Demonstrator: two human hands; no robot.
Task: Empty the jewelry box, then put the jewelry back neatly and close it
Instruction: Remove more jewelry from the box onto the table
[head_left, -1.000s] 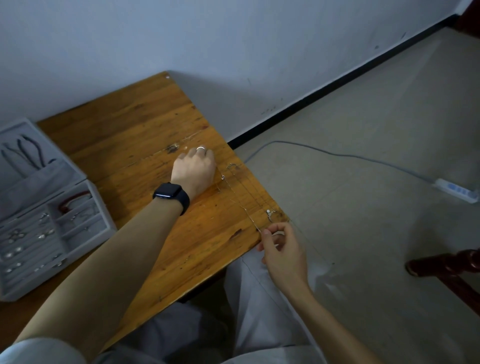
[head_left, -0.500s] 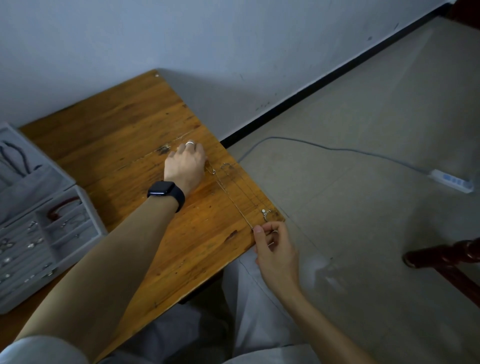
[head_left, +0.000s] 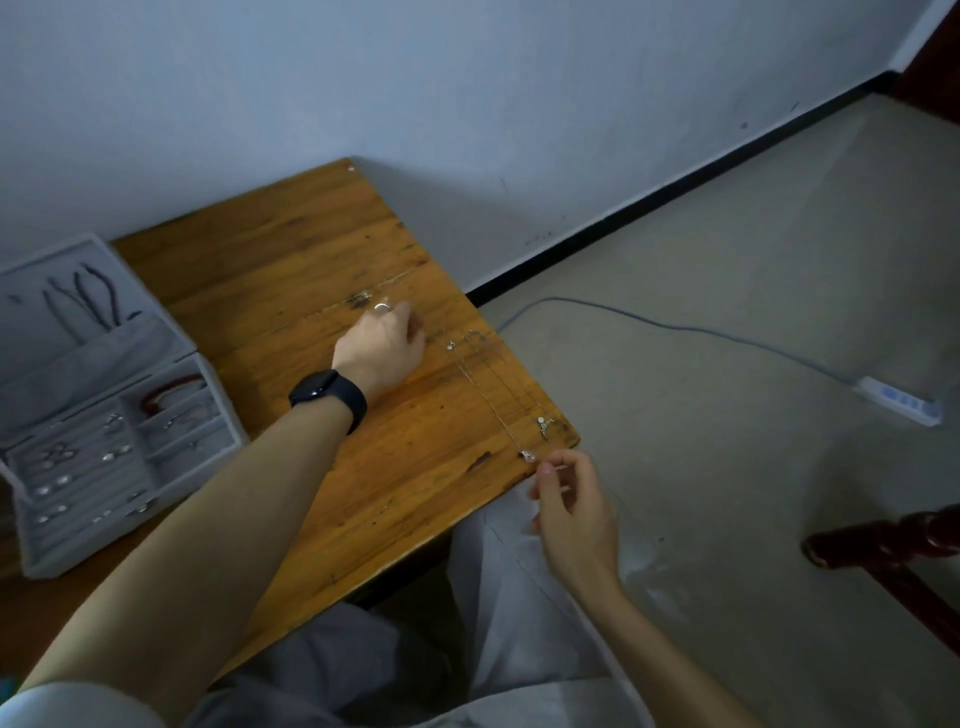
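Currently, a thin necklace (head_left: 488, 400) is being laid out straight on the wooden table (head_left: 311, 249), close to its right-hand edge. Its long axis is being presented on a diagonal: the clasp end is pointing away towards the wall, just beside the left hand (head_left: 379, 348), and the pendant end is pointing back towards the person, at the near corner of the table. The left hand is being rested knuckles-up on the table with its fingers curled under; whether the chain is being held there cannot be told. The right hand (head_left: 571, 504) is being held just off the table edge, thumb and forefinger brought close together just beside the pendant; whether the chain is being pinched cannot be told. A second necklace (head_left: 543, 423) is lying parallel, nearer the edge. The jewelry box (head_left: 104, 545) is being left open at the left of the table, well apart from both hands, with small pieces lying in its compartments.
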